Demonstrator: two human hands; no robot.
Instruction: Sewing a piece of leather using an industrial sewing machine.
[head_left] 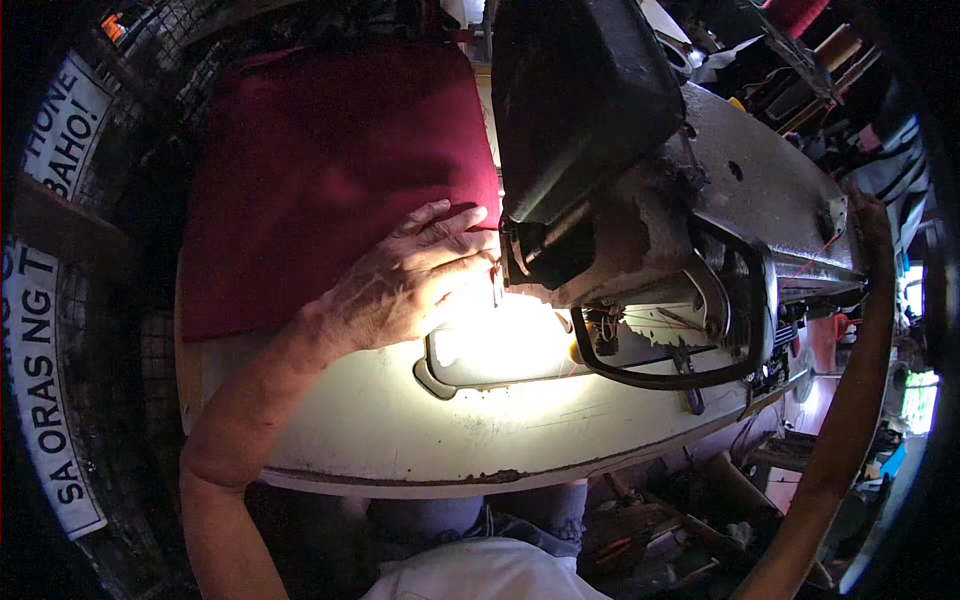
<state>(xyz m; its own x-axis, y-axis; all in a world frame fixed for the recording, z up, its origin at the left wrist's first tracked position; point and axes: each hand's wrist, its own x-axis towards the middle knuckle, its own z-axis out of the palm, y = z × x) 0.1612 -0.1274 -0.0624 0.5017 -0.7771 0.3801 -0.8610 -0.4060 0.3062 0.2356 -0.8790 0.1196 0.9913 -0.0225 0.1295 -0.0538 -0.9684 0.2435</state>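
Note:
A dark red cloth (330,170) lies spread on the white sewing table, its right edge against the sewing machine (770,165). My left hand (420,270) rests flat on the cloth's near right corner, fingers stretched toward the needle area. Bright glare washes out the spot under the needle and part of the hand. My right arm reaches far around the machine's right end. There my right hand (870,215) is beside the handwheel end, dark and small, its fingers not clear.
The white tabletop (350,430) has a worn, curved front edge. A black oval frame (670,382) stands out from the machine's front. Thread spools (795,15) and clutter fill the back right. White lettered signs (60,400) hang at the left. Scraps and tools lie below right.

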